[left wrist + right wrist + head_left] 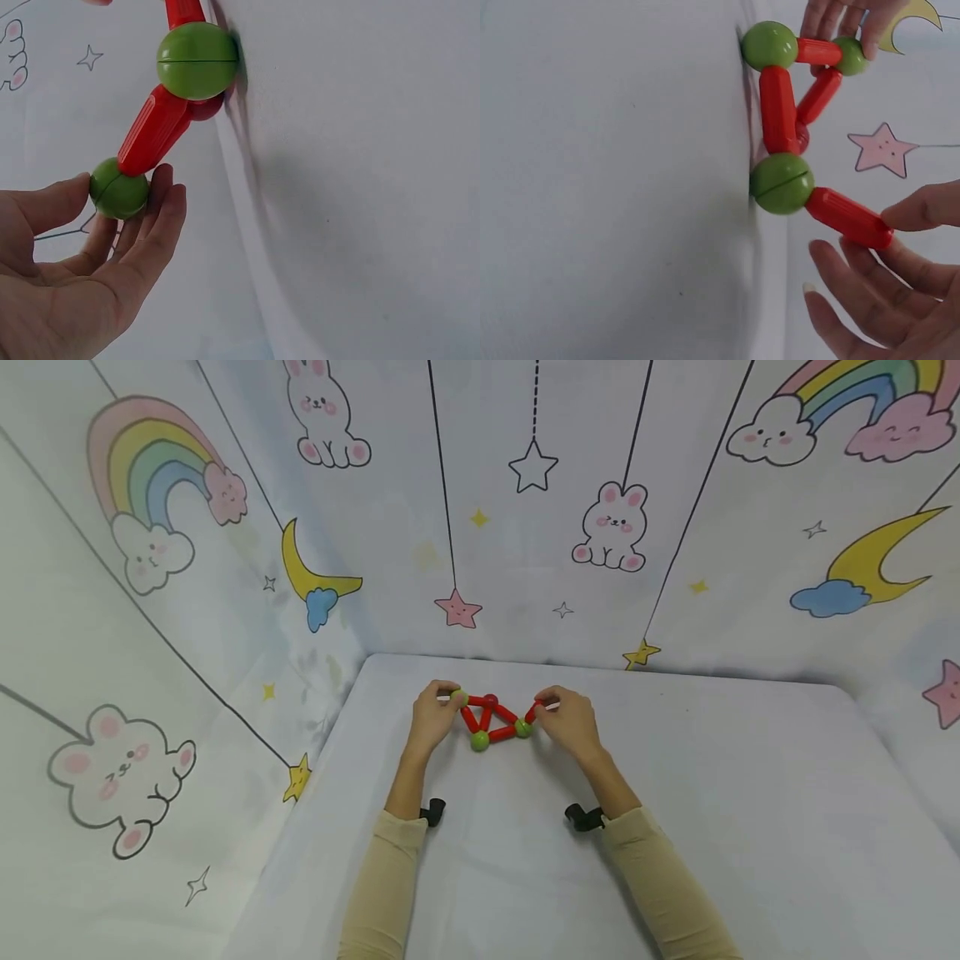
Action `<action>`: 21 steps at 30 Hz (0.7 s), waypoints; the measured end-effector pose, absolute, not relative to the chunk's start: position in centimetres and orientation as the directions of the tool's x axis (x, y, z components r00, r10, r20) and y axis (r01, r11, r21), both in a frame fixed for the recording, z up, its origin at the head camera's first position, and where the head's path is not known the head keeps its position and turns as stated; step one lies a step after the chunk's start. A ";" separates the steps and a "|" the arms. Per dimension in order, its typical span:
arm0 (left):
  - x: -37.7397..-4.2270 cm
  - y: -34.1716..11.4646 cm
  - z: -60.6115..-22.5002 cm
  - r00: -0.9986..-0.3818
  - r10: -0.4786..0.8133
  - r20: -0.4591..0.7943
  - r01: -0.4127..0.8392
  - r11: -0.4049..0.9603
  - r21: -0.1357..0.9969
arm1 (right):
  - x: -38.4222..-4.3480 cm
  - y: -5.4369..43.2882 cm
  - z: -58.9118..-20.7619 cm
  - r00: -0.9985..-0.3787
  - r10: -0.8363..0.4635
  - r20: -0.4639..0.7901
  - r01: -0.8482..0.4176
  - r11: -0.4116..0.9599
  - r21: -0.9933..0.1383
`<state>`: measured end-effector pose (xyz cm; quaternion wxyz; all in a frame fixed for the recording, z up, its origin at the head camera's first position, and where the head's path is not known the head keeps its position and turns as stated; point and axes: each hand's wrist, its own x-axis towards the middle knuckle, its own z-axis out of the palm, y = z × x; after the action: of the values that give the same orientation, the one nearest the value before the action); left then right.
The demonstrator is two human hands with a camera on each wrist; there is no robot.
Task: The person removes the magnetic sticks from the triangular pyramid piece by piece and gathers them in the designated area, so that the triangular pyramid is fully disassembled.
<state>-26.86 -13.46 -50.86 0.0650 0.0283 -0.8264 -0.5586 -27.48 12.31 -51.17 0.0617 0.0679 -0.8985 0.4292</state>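
A ball-and-rod construction toy sits between the two hands, its red rods (502, 734) joined by green balls and one red ball (491, 700). My left hand (434, 718) pinches the green ball (118, 189) at the toy's far left corner between thumb and fingers. On the other side, my right hand (570, 721) pinches the outer end of a red rod (849, 217). That rod's inner end meets the right-hand green ball (782, 184). The near green ball (480, 741) is low over the white tabletop, with no finger on it.
A white-covered table (750, 810) spreads under the toy and both forearms. Behind it and to the sides hangs a printed cloth (517, 568) with rabbits, stars, moons and rainbows. Each wrist carries a small black camera mount (583, 817).
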 end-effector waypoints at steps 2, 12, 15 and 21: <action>-27.0 -13.5 -50.9 -0.989 -0.126 0.076 0.024 0.369 0.929 | -27.6 12.7 -51.1 -0.986 -0.080 0.145 -0.162 0.636 -0.754; -27.3 -14.2 -51.9 -0.985 -0.169 0.025 -0.029 0.313 0.949 | -27.4 14.2 -50.3 -0.993 -0.119 0.026 -0.101 0.678 -0.728; -27.4 -14.3 -52.0 -0.983 -0.181 0.022 -0.042 0.340 0.939 | -27.5 14.6 -50.1 -0.993 -0.121 -0.012 -0.076 0.699 -0.711; -27.4 -14.5 -52.0 -0.983 -0.185 -0.002 -0.070 0.362 0.930 | -27.9 15.3 -49.9 -0.988 -0.130 -0.081 -0.038 0.721 -0.692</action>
<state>-27.36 -14.46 -51.98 0.0514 0.0774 -0.8236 -0.5595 -27.89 15.26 -49.92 -0.0621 0.0456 -0.9255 0.3708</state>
